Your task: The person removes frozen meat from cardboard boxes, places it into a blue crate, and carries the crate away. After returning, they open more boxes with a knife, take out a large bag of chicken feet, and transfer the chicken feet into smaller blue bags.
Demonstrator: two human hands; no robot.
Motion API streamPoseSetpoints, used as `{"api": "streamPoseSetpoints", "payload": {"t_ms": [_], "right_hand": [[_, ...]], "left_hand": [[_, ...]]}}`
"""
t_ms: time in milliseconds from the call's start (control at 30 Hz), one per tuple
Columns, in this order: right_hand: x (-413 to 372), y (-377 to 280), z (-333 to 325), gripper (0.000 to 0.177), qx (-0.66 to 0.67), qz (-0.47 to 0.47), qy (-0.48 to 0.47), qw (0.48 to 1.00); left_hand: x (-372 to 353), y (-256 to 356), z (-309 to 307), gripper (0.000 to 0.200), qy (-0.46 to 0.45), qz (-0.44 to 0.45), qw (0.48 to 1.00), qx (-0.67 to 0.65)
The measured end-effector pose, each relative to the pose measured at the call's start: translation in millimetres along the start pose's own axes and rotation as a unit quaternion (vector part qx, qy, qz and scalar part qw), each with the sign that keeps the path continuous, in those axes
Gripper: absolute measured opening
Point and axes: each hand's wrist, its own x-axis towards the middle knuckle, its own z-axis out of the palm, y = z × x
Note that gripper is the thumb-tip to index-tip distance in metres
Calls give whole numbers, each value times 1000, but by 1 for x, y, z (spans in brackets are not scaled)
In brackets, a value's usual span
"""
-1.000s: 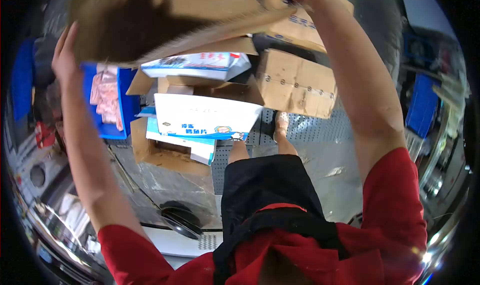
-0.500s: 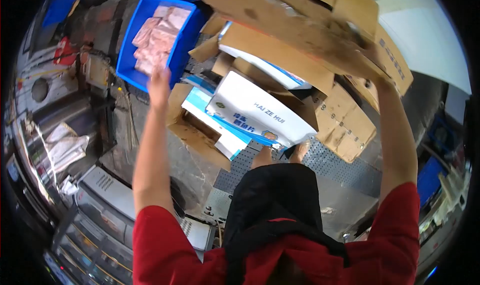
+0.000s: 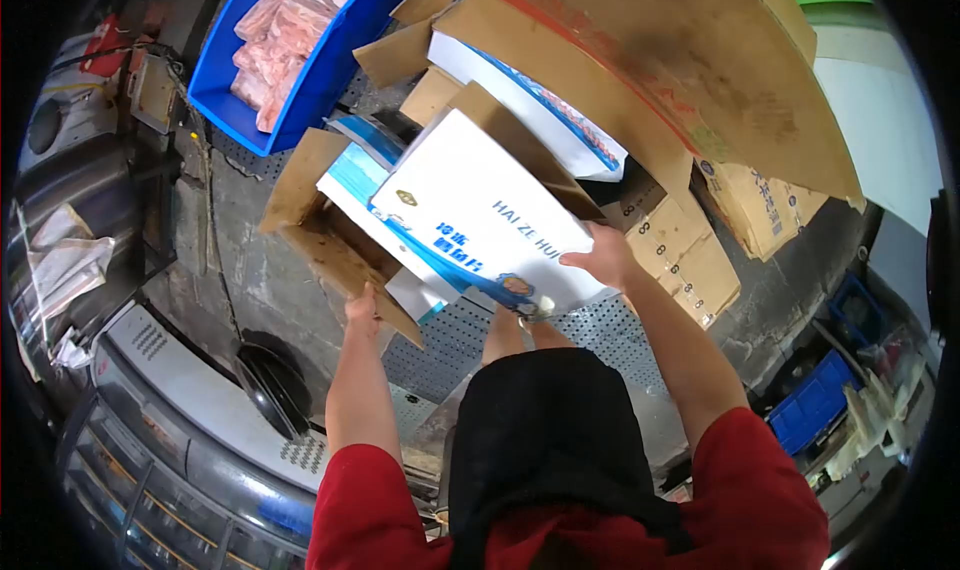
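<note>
A white and blue printed box (image 3: 470,210) stands in the middle, its right end gripped by my right hand (image 3: 605,258), thumb on the white face. To its left is an open brown carton (image 3: 330,255) with flaps spread. My left hand (image 3: 363,308) is closed on the lower flap edge of that carton. Behind the white box another white and blue box (image 3: 530,105) leans among brown cardboard.
At the upper left a blue bin (image 3: 225,105) holds pinkish packed pieces (image 3: 280,45). A large brown cardboard sheet (image 3: 690,60) spans the upper right. Flattened cartons (image 3: 680,255) lie at right. A perforated metal plate (image 3: 610,335) is near my feet.
My left hand has come down from beside the blue bin to the brown carton. My right hand has left the large cardboard and taken hold of the white box.
</note>
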Motion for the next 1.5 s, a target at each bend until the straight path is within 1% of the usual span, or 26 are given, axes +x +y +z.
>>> {"api": "streamPoseSetpoints", "payload": {"t_ms": [67,133,167,200,267,333,367,400,500,567,633,700,733,767,800,833,867,900,967,1000,1067,1167,1233,1300,1367,1500], "right_hand": [[-4,-11,1,38,21,7,-131,991],[-40,-44,1,18,-29,-150,-90,984],[-54,-56,3,22,-65,-145,-119,980],[-70,-81,-10,16,-3,-169,-105,980],[-99,-106,-27,24,31,-185,-133,973],[-136,-145,-65,23,64,-197,-169,964],[-153,-158,-82,22,81,-205,-177,959],[-170,-168,-100,21,82,-234,-154,956],[-219,-200,-168,19,32,-294,-88,951],[-252,-223,-217,20,37,-314,8,949],[-291,-247,-274,18,28,-278,11,960],[-330,-273,-325,16,-5,-258,78,963],[-335,-269,-342,17,59,-419,139,895],[-358,-289,-368,15,82,-394,123,907],[-362,-291,-391,9,60,-439,113,889],[-379,-308,-400,5,19,-389,164,906],[-381,-317,-403,7,17,-413,220,884],[-382,-325,-406,7,20,-410,213,886],[-371,-329,-412,10,-230,-462,314,797],[-354,-331,-406,12,-229,-448,295,813],[-286,-310,-394,11,-241,-476,331,778],[-207,-267,-356,16,-271,-365,357,816],[-196,-249,-342,16,-291,-341,372,812],[-199,-230,-333,25,-144,-396,413,807],[-214,-207,-336,25,-54,-251,321,912],[-238,-156,-338,21,129,-180,301,927]], "left_hand": [[42,-24,-32,33,104,79,974,187],[-5,-12,-46,19,75,85,993,42],[-31,-5,-48,16,93,128,987,35],[-50,-2,-57,14,115,176,977,27],[-64,5,-97,12,117,256,947,155],[-53,8,-161,14,-25,246,969,29],[-197,56,-100,17,120,192,958,173],[-203,58,-120,16,96,205,969,102],[-272,76,-150,13,150,224,952,144],[-313,81,-163,12,154,262,945,119],[-317,77,-181,11,135,313,939,49],[-338,70,-190,11,121,340,932,-3],[-363,73,-187,9,114,337,934,-21],[-383,77,-182,7,105,334,936,-41],[-396,78,-184,5,99,329,939,-31],[-404,81,-186,5,102,325,940,-28],[-410,82,-187,7,99,342,933,-55],[-417,83,-188,9,99,357,925,-81],[-444,84,-184,12,97,364,921,-100],[-455,89,-182,15,84,373,915,-127],[-472,100,-185,19,88,385,908,-137],[-484,109,-199,25,95,408,897,-143],[-517,133,-183,23,-1,441,891,-109],[-537,153,-156,17,1,453,885,-104],[-552,175,-128,13,-58,469,872,-127],[-597,216,-48,16,-151,483,858,-85]]}}
